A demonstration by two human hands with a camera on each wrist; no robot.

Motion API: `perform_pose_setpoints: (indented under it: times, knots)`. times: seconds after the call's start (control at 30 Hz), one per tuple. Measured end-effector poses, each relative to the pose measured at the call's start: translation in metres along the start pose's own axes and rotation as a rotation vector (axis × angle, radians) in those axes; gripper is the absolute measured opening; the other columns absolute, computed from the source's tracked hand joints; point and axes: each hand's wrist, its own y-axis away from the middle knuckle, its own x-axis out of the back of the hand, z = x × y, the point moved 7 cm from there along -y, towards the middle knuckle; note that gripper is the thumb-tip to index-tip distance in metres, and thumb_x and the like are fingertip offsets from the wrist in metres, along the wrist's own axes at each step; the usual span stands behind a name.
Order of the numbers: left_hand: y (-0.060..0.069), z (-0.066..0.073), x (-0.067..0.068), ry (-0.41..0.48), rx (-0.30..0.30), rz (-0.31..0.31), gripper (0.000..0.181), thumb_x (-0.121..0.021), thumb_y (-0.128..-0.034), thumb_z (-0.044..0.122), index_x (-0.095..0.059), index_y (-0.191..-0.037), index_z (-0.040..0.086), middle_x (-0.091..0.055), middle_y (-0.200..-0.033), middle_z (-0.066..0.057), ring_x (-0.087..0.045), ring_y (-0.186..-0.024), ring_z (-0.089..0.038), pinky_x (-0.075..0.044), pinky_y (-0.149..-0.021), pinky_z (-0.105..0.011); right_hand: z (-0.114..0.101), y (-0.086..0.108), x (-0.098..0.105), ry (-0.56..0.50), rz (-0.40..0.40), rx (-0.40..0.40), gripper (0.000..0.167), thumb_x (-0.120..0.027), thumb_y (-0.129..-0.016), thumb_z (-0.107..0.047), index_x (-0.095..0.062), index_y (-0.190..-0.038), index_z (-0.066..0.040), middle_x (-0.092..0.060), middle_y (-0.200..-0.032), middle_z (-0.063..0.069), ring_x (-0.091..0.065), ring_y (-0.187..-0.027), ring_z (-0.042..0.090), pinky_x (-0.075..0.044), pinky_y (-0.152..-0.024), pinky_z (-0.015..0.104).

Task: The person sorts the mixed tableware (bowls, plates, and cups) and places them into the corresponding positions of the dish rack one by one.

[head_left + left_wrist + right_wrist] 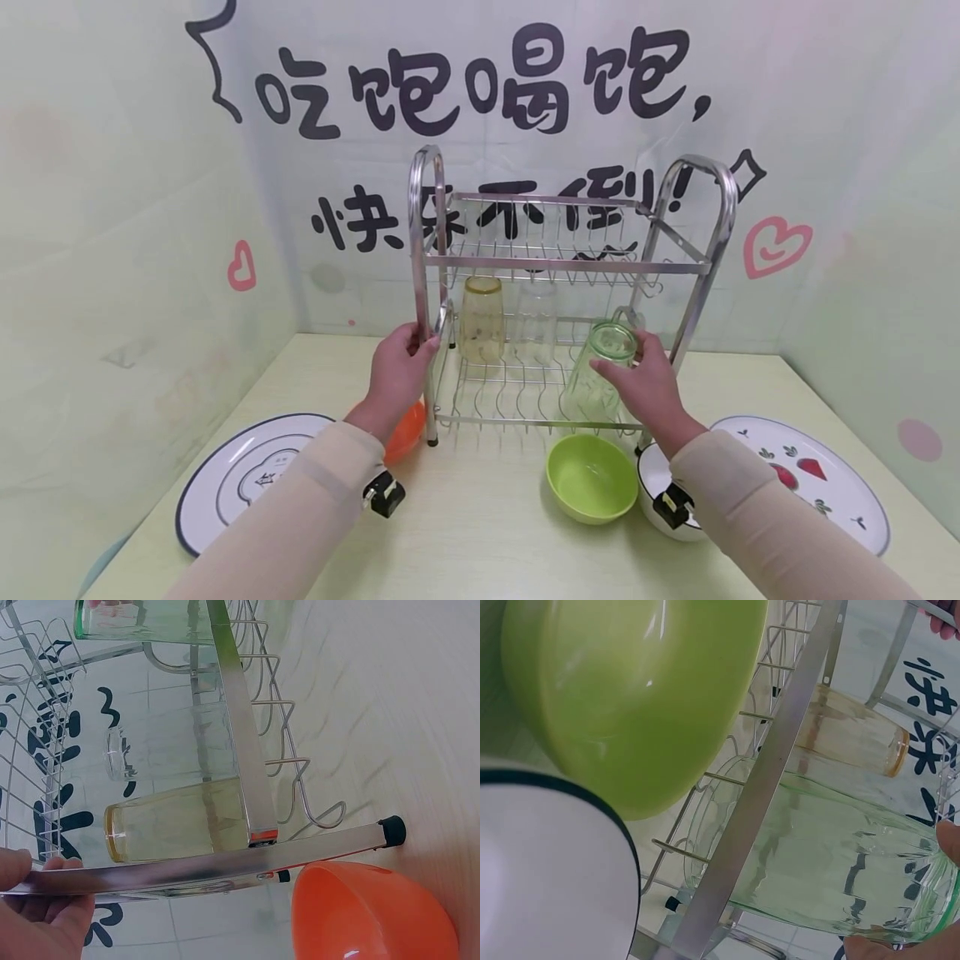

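While the left hand (400,367) was wrapped around the left upright of a silver metal two-tier dish rack (555,265), the right hand (648,383) held a green-tinted, ribbed clear glass (596,387) by its upper end, thumb on one side and fingers on the other. In the head view, this glass was tilted at the right of the lower tier, wide end down; whether it touched the wires could not be told. An amber-tinted glass tumbler (482,325) and a colourless glass (536,329) stood side by side farther left on that tier. On the pale wooden surface (480,533), a round lime-green bowl (592,482) lay before the rack, beside a white bowl with a dark rim (660,521). A white oval plate with a dark-blue rim (213,462) lay at the left, a white oval plate with red fruit motifs (847,492) at the right.

From the left wrist, fingers and thumb clasped the upright, and a glossy orange bowl (367,915) sat near its black foot (392,831).

From the right wrist, fingers gripped the green-tinted glass near its narrower end, with the amber-tinted tumbler beyond it.
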Motion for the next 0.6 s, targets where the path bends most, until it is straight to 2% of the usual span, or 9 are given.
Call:
perform_pose_setpoints:
  times: [0.6]
  knots:
    - [0.0,-0.001,-0.001,-0.003,0.015,-0.03,0.021,-0.055,-0.0987,0.014,-0.06,-0.114,0.001,-0.062,-0.109,-0.016,-0.054,-0.097,-0.027,-0.048,-0.089,-0.04,0.006,-0.011,-0.004,0.045,-0.034,-0.048,0.082,-0.065,-0.092,-0.028,-0.016,-0.15,0.003,-0.037,-0.145,0.026,-0.04,-0.13,0.039,-0.037,-0.105,0.053]
